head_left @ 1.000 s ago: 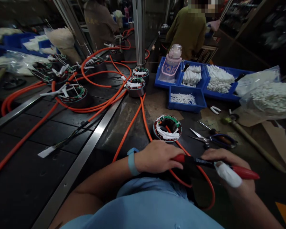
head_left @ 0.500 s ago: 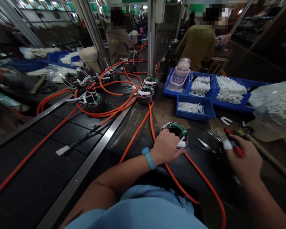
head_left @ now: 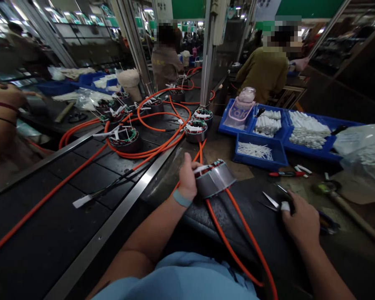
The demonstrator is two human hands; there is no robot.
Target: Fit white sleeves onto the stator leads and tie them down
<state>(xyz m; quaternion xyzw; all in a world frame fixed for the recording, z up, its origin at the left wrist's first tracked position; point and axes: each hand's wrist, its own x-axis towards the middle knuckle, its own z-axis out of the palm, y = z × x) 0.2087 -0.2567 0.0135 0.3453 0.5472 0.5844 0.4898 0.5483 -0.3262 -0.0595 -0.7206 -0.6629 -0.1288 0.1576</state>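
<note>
My left hand (head_left: 188,177) grips a ring-shaped motor stator (head_left: 217,180) by its left side, thumb up. The stator is tilted, its grey outer wall towards me and its wired face away. Orange cable (head_left: 243,225) runs from it down over the bench edge. My right hand (head_left: 301,216), with a white cover on the thumb, is low over the scissors (head_left: 271,201). Its thumb and index finger are apart; the other fingers are mostly hidden. A thin metal tip (head_left: 281,188) shows beside the index finger. A red marker (head_left: 286,174) lies beyond this hand.
Blue bins (head_left: 261,150) of white sleeves and ties stand at the back right. A hammer (head_left: 346,200) lies on the right. More stators (head_left: 124,137) and orange cables cover the line on the left, near a metal rail (head_left: 137,189). Another person's arm (head_left: 3,108) is at far left.
My left hand has lifted and tilted the stator, turning its wall towards me. My right hand has let go of the red marker and moved left to the scissors. The view has shifted slightly.
</note>
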